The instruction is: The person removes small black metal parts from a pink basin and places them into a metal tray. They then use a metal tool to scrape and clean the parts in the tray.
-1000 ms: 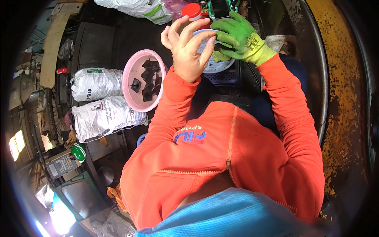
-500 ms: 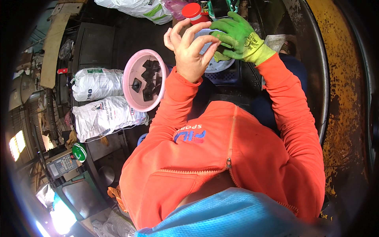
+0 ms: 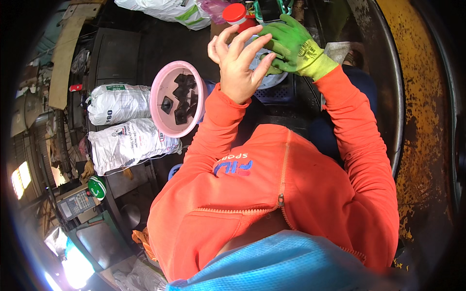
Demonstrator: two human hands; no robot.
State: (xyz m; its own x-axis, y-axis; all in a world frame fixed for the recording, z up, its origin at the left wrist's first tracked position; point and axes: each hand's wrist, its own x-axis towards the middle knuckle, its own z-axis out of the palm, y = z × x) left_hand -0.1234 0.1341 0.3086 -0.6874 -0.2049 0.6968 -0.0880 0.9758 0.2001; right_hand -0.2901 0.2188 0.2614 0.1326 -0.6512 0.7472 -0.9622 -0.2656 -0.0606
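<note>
My bare left hand (image 3: 240, 63) is raised over the left side of a light blue basket (image 3: 270, 82). Its fingers are stretched and spread, and nothing shows between them. My right hand (image 3: 293, 48), in a green and yellow glove, is bent over the same basket. The gloved fingertips curl close to the left thumb, with a small dark spot between them that I cannot name. Both hands hide most of the basket's inside. To the left of my left arm, a pink basin (image 3: 156, 107) holds several black angular pieces (image 3: 181, 111).
Beneath the basket is a dark blue perforated crate (image 3: 276, 96). A red-lidded jar (image 3: 235, 13) stands behind my left hand. White printed sacks (image 3: 128, 145) lie beyond the basin. A curved dark metal edge (image 3: 395, 87) and a rusty yellow surface (image 3: 420, 145) run along the right.
My left hand has drawn slightly back toward me, and its fingers have opened from a near pinch beside the glove. The gloved hand has hardly moved.
</note>
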